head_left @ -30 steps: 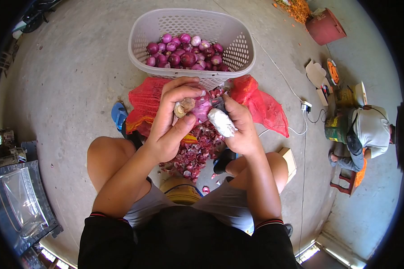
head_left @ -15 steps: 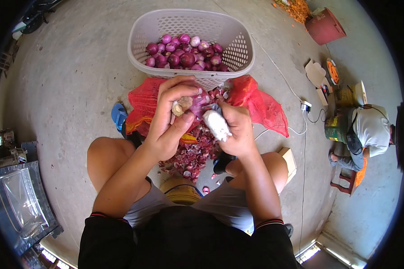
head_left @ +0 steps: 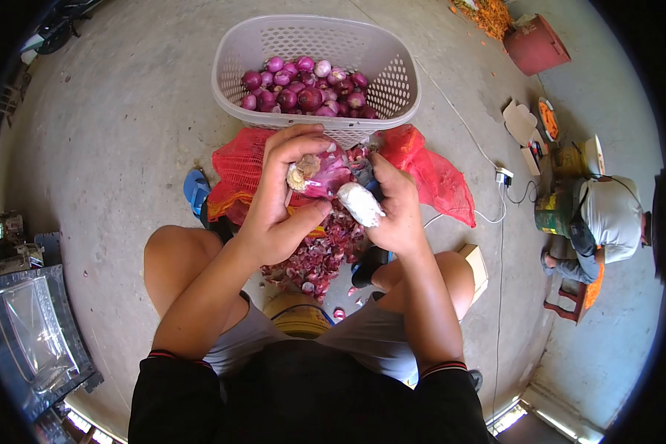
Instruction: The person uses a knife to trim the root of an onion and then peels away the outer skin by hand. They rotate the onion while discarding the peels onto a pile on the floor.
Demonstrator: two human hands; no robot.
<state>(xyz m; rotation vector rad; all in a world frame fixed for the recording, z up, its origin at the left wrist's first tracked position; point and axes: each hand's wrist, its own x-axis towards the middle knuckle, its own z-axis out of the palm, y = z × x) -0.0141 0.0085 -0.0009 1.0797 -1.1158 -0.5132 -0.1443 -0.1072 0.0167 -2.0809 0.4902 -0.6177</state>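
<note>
Nearest to me, between my bare knees, a yellow stool (head_left: pixel 297 317) shows under my lap, and just past it a heap of purple peels (head_left: pixel 320 251) covers the floor (head_left: pixel 111 148) up to my hands. My left hand (head_left: pixel 277 207) is clenched around a red onion (head_left: pixel 324 176), thumb underneath and fingers curled over the top, its pale root end turned toward me. My right hand (head_left: pixel 396 211) sits just beside it, touching the onion's right side, its grip closed on a knife with a white-wrapped handle (head_left: pixel 360 203); the handle points back toward me and the blade is hidden against the onion, so I cannot tell its edge. The two hands leave almost no gap between them.

Under and beyond the hands lies a red mesh sack (head_left: pixel 429 174), spreading wide to both sides; a blue sandal (head_left: pixel 196 190) peeks out at its left edge. Touching the sack's far edge stands a pale plastic basket (head_left: pixel 237 63), partly filled with peeled onions (head_left: pixel 303 92), its near rim just beyond my fingertips.

Left of the basket the concrete floor is open. To the right, a white cable (head_left: pixel 459 118) runs to a plug block, and farther off a seated person (head_left: pixel 603 218) works well apart from me.
</note>
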